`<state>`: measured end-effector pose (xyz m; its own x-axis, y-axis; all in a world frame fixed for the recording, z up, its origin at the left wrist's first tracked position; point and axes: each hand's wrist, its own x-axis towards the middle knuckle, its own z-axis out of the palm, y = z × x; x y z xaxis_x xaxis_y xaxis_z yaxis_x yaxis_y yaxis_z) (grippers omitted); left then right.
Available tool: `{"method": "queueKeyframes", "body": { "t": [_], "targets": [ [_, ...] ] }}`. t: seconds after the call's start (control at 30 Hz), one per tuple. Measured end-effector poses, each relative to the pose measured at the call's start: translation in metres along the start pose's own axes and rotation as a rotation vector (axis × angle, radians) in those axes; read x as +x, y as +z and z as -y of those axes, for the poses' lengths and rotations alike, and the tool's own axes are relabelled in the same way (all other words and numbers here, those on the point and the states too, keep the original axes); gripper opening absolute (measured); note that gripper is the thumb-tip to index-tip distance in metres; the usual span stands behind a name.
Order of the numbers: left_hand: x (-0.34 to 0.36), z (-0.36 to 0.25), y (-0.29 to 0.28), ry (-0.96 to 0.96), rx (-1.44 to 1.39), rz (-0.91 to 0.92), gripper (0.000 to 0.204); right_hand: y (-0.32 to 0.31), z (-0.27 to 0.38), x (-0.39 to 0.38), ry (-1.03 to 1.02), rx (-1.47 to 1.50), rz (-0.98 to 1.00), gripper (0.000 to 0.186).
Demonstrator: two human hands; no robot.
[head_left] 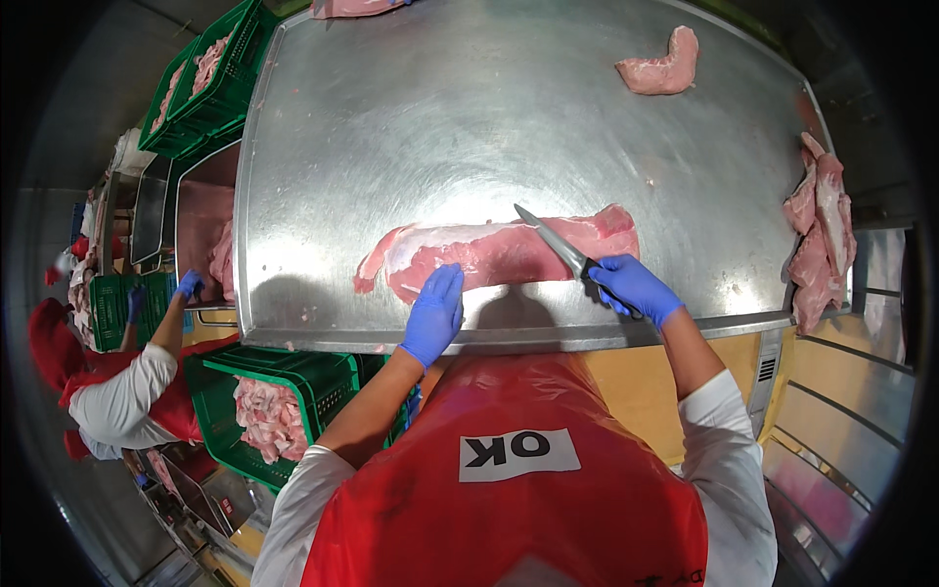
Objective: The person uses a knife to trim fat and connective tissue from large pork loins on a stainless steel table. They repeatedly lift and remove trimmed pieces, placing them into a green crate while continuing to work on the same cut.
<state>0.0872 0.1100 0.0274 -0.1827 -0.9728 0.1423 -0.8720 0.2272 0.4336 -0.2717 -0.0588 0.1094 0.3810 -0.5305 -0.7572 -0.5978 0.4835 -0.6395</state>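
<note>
Right hand (626, 284) grips black-handled knife (559, 245) angled over long meat cut (494, 256), cut lies lengthwise along near side of metal table (460, 127), left hand (433, 315) flat, fingers extended, tips overlapping cut's near edge

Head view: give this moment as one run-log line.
left hand: at long meat piece | right hand: grip closed on knife | blade: over meat, contact unclear | meat: on metal table
</note>
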Motion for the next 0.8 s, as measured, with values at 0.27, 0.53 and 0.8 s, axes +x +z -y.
{"method": "queueKeyframes", "body": {
  "t": [0.27,0.53,0.8],
  "targets": [
    [0.003,-0.004,-0.004,-0.022,-0.031,-0.012,0.052,-0.025,0.006,0.022,0.012,-0.038,0.148,0.031],
    [0.005,-0.011,-0.006,-0.038,-0.028,-0.030,0.050,-0.026,0.026,0.059,-0.066,-0.172,0.248,0.036],
    [0.009,-0.015,0.000,-0.050,-0.021,-0.085,0.045,0.000,0.034,0.084,-0.143,0.020,0.285,0.030]
  ]
}}
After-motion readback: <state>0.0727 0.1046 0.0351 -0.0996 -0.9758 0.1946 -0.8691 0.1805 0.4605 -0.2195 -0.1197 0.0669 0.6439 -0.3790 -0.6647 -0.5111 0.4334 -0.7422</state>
